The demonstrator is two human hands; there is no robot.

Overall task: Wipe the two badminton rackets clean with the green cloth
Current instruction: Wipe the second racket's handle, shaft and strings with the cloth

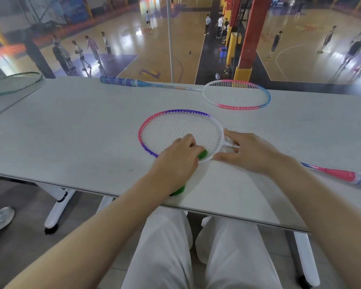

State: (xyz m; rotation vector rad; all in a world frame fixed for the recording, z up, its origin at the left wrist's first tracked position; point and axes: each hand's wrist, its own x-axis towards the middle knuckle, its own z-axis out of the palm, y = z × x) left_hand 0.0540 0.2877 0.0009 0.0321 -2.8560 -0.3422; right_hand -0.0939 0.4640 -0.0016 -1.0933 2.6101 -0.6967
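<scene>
A racket with a pink, purple and white frame lies flat on the white table, its pink handle running off to the right. My left hand grips the green cloth and presses it on the near rim of that racket's head. Most of the cloth is hidden under the hand; a green bit shows below the wrist. My right hand rests on the racket's throat, fingers spread over the shaft. A second racket, pink, blue and white, lies farther back with its blue handle pointing left.
A third racket with a green frame lies on a neighbouring table at the far left. The table's near edge runs just above my knees. Beyond the table a glass barrier overlooks sports courts with several people. A shoe shows at the lower left.
</scene>
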